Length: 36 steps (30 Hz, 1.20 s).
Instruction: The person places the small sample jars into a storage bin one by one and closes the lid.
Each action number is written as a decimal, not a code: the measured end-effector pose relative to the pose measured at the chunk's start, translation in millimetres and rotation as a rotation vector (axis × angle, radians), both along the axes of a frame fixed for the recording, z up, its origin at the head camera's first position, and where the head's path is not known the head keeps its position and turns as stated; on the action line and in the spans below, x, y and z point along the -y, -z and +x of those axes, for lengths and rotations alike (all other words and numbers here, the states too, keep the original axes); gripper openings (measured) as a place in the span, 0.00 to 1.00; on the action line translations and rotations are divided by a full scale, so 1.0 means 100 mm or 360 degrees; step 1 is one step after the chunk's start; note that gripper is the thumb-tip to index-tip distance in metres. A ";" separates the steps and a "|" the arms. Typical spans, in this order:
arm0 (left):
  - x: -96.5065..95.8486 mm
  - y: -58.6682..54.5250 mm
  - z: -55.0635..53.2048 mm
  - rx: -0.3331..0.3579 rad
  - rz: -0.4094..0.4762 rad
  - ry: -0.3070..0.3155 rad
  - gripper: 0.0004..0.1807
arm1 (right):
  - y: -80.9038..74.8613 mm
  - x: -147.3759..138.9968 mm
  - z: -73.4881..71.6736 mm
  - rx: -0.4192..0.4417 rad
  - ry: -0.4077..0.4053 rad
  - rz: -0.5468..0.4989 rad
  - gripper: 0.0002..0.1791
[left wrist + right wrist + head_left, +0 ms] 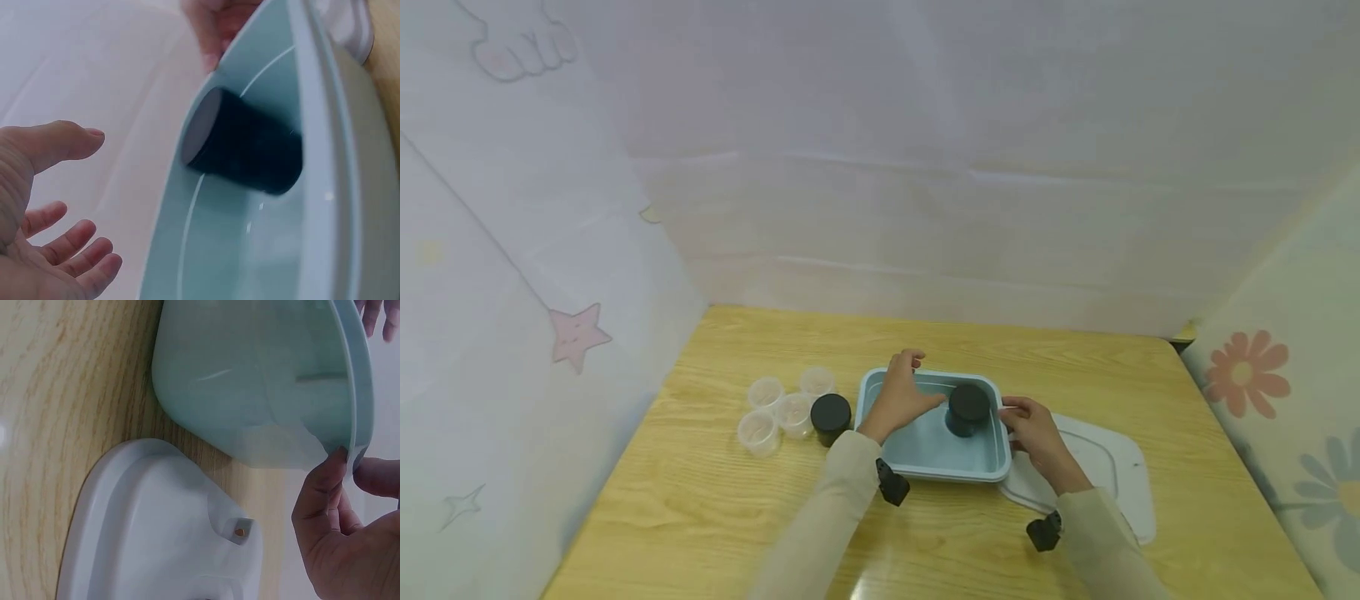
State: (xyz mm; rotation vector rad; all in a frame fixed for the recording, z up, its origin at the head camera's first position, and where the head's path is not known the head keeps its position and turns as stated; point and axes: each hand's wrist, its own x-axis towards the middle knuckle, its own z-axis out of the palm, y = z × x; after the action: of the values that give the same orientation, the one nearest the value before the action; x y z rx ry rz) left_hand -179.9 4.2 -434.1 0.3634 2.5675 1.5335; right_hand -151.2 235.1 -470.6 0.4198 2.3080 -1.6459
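A light blue plastic bin (925,450) stands on the table, with one black-lidded dark jar (967,408) upright inside near its right end. My right hand (1033,433) pinches the bin's right rim between thumb and fingers, plainly seen in the right wrist view. Above the left part of the bin hovers my left hand (901,400), thumb and fingers spread apart with nothing between them. In the left wrist view the dark jar (250,144) lies beyond the left fingertips, apart from them. A second black-lidded jar (831,415) stands just outside the bin's left side.
Several small clear cups (758,429) are grouped on the table (700,500) left of the second jar. A white lid (1112,467) lies flat to the right, partly under my right forearm. Cloth walls (925,208) with printed drawings enclose the table at the back and sides.
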 end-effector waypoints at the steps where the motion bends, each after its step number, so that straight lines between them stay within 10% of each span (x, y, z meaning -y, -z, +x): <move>1: 0.04 -0.02 0.00 -0.0006 0.0012 -0.0016 0.36 | 0.00 0.00 0.00 0.0003 -0.0003 0.0004 0.24; 11: 0.47 -0.06 0.02 0.0000 0.0054 -0.0187 0.36 | 0.01 -0.03 -0.01 0.0024 -0.0007 0.0000 0.24; 36: 1.12 0.32 0.18 0.0007 -0.0118 -0.0434 0.36 | -0.03 -0.02 -0.03 0.0056 -0.0001 0.0010 0.24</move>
State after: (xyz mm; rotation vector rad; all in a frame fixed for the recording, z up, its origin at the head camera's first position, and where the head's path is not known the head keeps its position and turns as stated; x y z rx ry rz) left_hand -162.2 -107.6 -466.4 0.0002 2.7531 1.5090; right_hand -154.0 237.4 -467.9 0.4460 2.2885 -1.6183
